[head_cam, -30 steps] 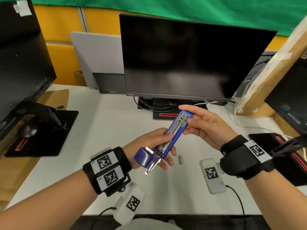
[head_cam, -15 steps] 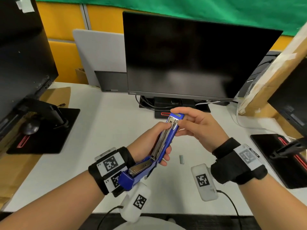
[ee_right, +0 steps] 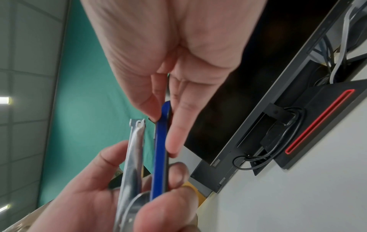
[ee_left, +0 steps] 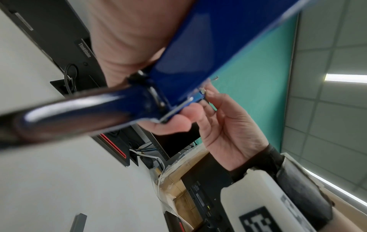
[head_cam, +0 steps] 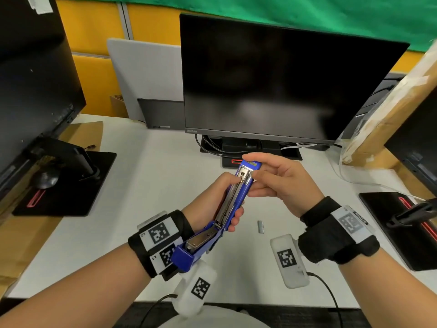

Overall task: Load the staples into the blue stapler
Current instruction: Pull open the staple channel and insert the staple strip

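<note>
Bright, even light; blurred, warped wrist views.

From the head we look forward and down over the desk at both hands. Our wrist cameras sit close, tilted up toward the ceiling. All three share the stapler and monitor.

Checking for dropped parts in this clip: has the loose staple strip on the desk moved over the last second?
No. The staple strip lies at the same spot on the white desk, just beyond the right wrist's white tagged unit, untouched by either hand.
</note>
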`<state>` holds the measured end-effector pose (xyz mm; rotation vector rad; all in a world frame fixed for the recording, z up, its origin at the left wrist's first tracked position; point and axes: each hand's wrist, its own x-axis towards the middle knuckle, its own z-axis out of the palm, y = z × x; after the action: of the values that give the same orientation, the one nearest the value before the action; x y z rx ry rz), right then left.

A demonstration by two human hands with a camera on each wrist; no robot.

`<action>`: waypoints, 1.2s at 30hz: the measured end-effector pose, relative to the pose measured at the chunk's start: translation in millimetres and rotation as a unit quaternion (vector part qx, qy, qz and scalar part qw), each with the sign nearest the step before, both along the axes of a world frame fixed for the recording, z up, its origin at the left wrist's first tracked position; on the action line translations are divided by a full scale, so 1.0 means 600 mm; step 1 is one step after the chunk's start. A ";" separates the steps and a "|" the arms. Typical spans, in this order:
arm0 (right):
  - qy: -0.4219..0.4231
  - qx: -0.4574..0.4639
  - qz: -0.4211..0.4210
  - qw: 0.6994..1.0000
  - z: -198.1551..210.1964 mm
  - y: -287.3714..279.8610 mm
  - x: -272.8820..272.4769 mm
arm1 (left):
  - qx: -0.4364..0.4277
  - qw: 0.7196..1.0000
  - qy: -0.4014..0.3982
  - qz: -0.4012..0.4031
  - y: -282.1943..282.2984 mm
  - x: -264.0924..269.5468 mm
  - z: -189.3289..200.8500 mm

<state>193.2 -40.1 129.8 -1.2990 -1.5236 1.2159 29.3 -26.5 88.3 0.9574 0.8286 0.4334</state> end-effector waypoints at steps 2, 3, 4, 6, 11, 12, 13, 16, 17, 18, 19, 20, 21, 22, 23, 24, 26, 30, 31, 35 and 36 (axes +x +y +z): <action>-0.004 0.000 -0.001 1.000 0.001 -0.001 -0.001 | 0.008 1.000 0.013 0.004 0.001 0.001 -0.002; -0.007 0.000 -0.002 1.000 0.001 -0.002 -0.002 | 0.009 1.000 0.018 0.006 0.001 0.002 -0.002; -0.009 0.000 -0.004 1.000 0.001 -0.003 -0.003 | 0.009 1.000 0.022 0.006 0.001 0.002 -0.002; -0.013 0.000 -0.005 1.000 0.001 -0.004 -0.005 | 0.006 1.000 0.027 0.000 0.002 0.001 -0.003; 0.006 -0.022 -0.015 1.000 -0.003 -0.002 -0.009 | -0.036 0.999 0.007 -0.015 0.006 -0.004 -0.003; 0.009 -0.027 -0.020 0.999 -0.005 -0.001 -0.009 | -0.040 0.999 0.005 -0.019 0.006 -0.005 -0.004; 0.012 -0.032 -0.025 0.999 -0.006 0.000 -0.009 | -0.043 0.999 0.005 -0.023 0.007 -0.006 -0.005; 0.018 -0.042 -0.038 0.998 -0.011 0.002 -0.006 | -0.050 0.996 0.031 -0.062 0.008 -0.012 -0.015; 0.018 -0.046 -0.042 0.998 -0.014 0.002 -0.006 | -0.060 0.994 0.044 -0.080 0.008 -0.014 -0.018; 0.017 -0.050 -0.043 0.998 -0.016 0.002 -0.005 | -0.069 0.992 0.052 -0.092 0.007 -0.015 -0.020; 0.019 -0.055 -0.045 0.997 -0.020 0.003 -0.006 | -0.074 0.991 0.057 -0.094 0.008 -0.016 -0.022; 0.024 -0.060 -0.050 0.997 -0.023 0.004 -0.006 | -0.077 0.991 0.061 -0.091 0.009 -0.016 -0.023; 0.029 -0.064 -0.057 0.996 -0.026 0.006 -0.006 | -0.077 0.991 0.066 -0.084 0.010 -0.015 -0.023; 0.035 -0.069 -0.062 0.995 -0.028 0.008 -0.006 | -0.075 0.992 0.070 -0.075 0.012 -0.014 -0.024; 0.038 -0.072 -0.066 0.995 -0.031 0.011 -0.005 | -0.073 0.992 0.071 -0.069 0.014 -0.013 -0.024; 0.041 -0.075 -0.068 0.994 -0.032 0.014 -0.004 | -0.073 0.993 0.070 -0.065 0.016 -0.012 -0.026; 0.047 -0.083 -0.071 0.993 -0.035 0.018 -0.002 | -0.078 0.993 0.063 -0.068 0.020 -0.013 -0.026; 0.063 -0.093 -0.072 0.991 -0.040 0.017 -0.002 | -0.096 0.991 0.048 -0.076 0.025 -0.016 -0.027; 0.068 -0.098 -0.070 0.990 -0.042 0.019 -0.001 | -0.096 0.992 0.047 -0.073 0.025 -0.017 -0.027; 0.060 -0.158 -0.046 0.984 -0.071 0.031 0.028 | -0.092 0.992 0.072 -0.054 0.025 -0.023 -0.028; 0.021 -0.180 -0.057 0.982 -0.090 0.034 0.043 | -0.094 0.992 0.077 -0.046 0.025 -0.025 -0.029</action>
<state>219.3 -19.9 75.8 -1.5592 -1.2156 1.4801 14.2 -11.3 70.9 0.8572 0.9442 0.1994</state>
